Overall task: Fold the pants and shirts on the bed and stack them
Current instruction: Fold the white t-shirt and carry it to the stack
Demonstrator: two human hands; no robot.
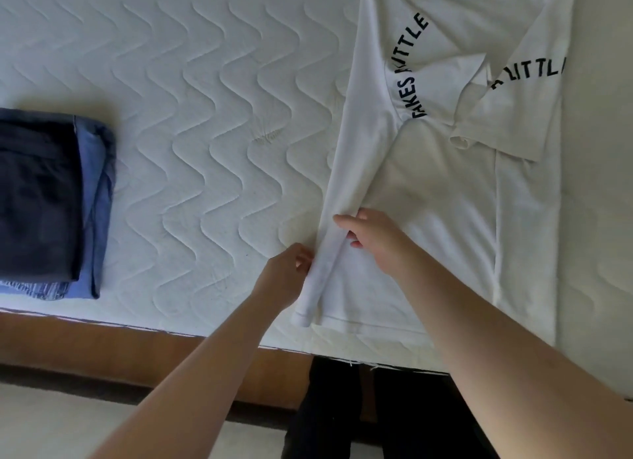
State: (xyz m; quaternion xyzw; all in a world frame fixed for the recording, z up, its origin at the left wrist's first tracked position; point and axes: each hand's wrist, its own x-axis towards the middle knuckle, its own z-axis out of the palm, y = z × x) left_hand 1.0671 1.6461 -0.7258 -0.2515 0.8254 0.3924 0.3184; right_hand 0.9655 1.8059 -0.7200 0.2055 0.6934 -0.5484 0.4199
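White shirt (pixel 442 198), lettered, soft, light and limp, lying flat toward the bed's (pixel 205 116) right edge, its left side folded inward: left hand (pixel 284 277) pinching that fold near the hem, right hand (pixel 373 239) loosely pressing beside; best gripped along the doubled edge.

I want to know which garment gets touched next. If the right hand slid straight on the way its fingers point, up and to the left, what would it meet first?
The right hand already rests on the white shirt. Going on, it would cross the shirt's folded left edge, then meet only bare quilted mattress. The folded pants stack appears to lie well off that line.
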